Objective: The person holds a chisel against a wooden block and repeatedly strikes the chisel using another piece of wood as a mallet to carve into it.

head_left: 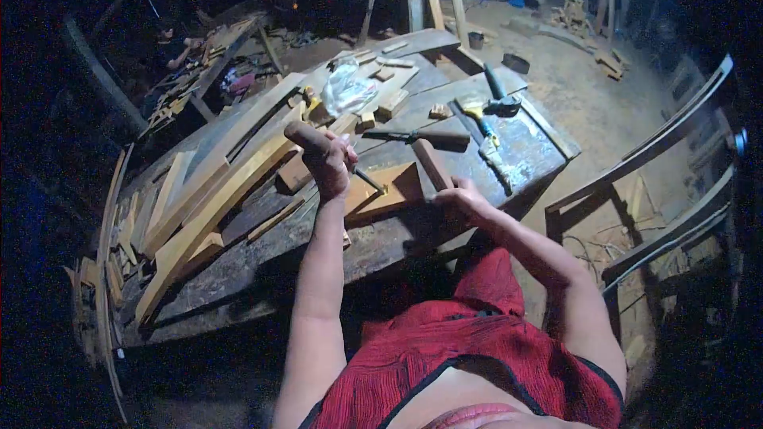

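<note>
My left hand (334,165) is closed around a chisel (306,137) with a thick wooden handle. The chisel slants down, its metal tip at a small cut in an orange-brown wood block (397,187) on the bench. In my right hand (467,200) is a short, thick wooden bar (431,164), gripped by its lower end and raised just right of the block. Beyond the block lies another tool with a brown wooden handle (445,141) and a dark metal shaft.
The worn workbench (262,246) carries long curved timbers (214,226) at left, a clear plastic bag (347,87), offcuts, a hammer (501,103) and a yellow-and-blue tool (485,127). Curved wooden frames (652,151) stand right. Another person (171,48) is at the dark far left.
</note>
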The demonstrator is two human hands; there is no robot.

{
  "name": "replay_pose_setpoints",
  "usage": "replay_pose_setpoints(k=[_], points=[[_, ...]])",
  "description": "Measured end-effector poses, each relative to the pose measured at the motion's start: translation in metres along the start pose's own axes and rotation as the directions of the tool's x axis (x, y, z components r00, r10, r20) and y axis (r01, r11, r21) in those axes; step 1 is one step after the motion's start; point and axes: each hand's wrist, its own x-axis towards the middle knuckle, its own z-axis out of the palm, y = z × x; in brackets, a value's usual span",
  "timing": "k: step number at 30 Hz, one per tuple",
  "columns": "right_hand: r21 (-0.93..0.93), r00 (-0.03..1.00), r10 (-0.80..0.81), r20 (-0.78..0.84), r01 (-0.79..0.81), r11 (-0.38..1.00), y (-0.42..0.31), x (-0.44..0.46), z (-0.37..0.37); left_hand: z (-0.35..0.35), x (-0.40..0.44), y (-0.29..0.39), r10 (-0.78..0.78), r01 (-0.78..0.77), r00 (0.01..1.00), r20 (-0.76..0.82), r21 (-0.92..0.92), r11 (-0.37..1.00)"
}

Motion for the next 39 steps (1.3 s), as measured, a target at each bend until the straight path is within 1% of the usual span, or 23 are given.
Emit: replay_pose_setpoints(k=[1,3,4,6,8,9,11,13,15,16,19,20,23,25,26,28,29,30,32,34,35,37,39], points=[[-0.008,0.999,0.034,-0.003,-0.034,0.999,-0.033,-0.009,0.0,0.001,0.001,-0.002,0.011,-0.011,1.0,0.007,-0.013,1.0],[-0.205,0.986,-0.128,0.103,0.147,0.968,-0.114,-0.027,-0.003,0.004,0.004,-0.011,0.045,-0.042,0.998,-0.035,0.082,0.996],[-0.247,0.855,-0.501,0.131,0.518,0.819,-0.125,-0.008,-0.002,0.008,0.002,-0.009,0.046,-0.044,0.998,-0.03,0.076,0.996],[-0.056,0.829,-0.521,0.204,0.541,0.839,-0.218,-0.045,0.01,0.017,-0.003,0.0,0.033,-0.034,0.999,0.015,0.124,0.992],[0.084,0.517,-0.838,0.174,0.84,0.535,-0.263,-0.045,0.023,0.019,-0.006,0.0,0.044,-0.047,0.999,0.029,0.119,0.992],[0.054,0.486,-0.861,0.15,0.866,0.498,-0.281,-0.065,0.037,0.019,-0.006,-0.001,0.055,-0.06,0.997,0.047,0.123,0.991],[-0.153,0.697,-0.694,0.18,0.717,0.68,-0.29,-0.075,0.047,0.022,-0.009,0.001,0.072,-0.077,0.996,0.044,0.122,0.99],[-0.351,0.494,-0.716,0.494,0.866,0.355,-0.252,-0.003,0.046,0.02,-0.012,0.002,0.091,-0.096,0.995,0.041,0.145,0.985],[-0.475,0.559,-0.556,0.615,0.826,0.305,-0.262,0.002,0.043,0.013,-0.004,-0.014,0.181,-0.194,0.979,0.089,0.159,0.968],[-0.615,0.618,-0.476,0.625,0.766,0.188,-0.287,-0.01,0.045,0.014,-0.002,-0.011,0.188,-0.201,0.978,0.094,0.157,0.967],[-0.544,0.495,-0.693,0.524,0.821,0.175,-0.323,-0.01,0.057,0.015,-0.004,-0.003,0.173,-0.214,0.974,0.147,0.341,0.915],[-0.409,0.674,-0.624,0.395,0.737,0.537,-0.341,-0.061,0.063,0.014,-0.003,-0.006,0.166,-0.207,0.975,0.148,0.338,0.918],[-0.378,0.343,-0.848,0.404,0.907,0.187,-0.304,-0.048,0.067,0.012,-0.004,-0.01,0.079,-0.104,0.989,0.127,0.205,0.973],[-0.246,0.632,-0.508,0.585,0.736,0.631,-0.261,0.024,0.069,0.005,-0.001,-0.018,0.115,-0.149,0.982,0.152,0.235,0.961],[-0.579,0.682,-0.444,0.581,0.73,0.362,-0.266,-0.001,0.059,0.002,0.001,-0.02,0.144,-0.193,0.971,0.19,0.271,0.943],[-0.766,0.775,-0.41,0.48,0.599,0.235,-0.306,-0.033,0.055,0.011,0.001,-0.014,0.223,-0.239,0.964,0.147,0.098,0.966],[-0.742,0.763,-0.474,0.439,0.605,0.287,-0.323,-0.043,0.055,0.008,0.005,-0.021,0.111,-0.133,0.984,0.139,0.159,0.978],[-0.641,0.647,-0.623,0.439,0.712,0.287,-0.327,-0.038,0.057,0.006,0.005,-0.027,-0.005,-0.022,0.992,0.122,0.22,0.975],[-0.202,0.737,-0.614,0.283,0.672,0.713,-0.329,-0.08,0.063,0.015,-0.001,-0.021,0.079,-0.109,0.991,0.109,0.298,0.948],[-0.299,0.33,-0.865,0.377,0.928,0.223,-0.284,-0.031,0.057,0.018,0.0,-0.024,0.158,-0.19,0.977,0.14,0.25,0.949],[-0.571,0.326,-0.808,0.49,0.82,-0.016,-0.253,-0.015,0.048,0.013,0.001,-0.022,0.14,-0.204,0.968,0.21,0.321,0.925],[-0.775,0.709,-0.48,0.517,0.626,0.089,-0.262,-0.032,0.044,0.001,0.013,-0.022,0.059,-0.157,0.962,0.266,0.366,0.917],[-0.883,0.912,-0.193,0.362,0.402,0.242,-0.308,-0.069,0.049,0.021,-0.004,-0.005,0.108,-0.132,0.984,0.141,0.179,0.975]])
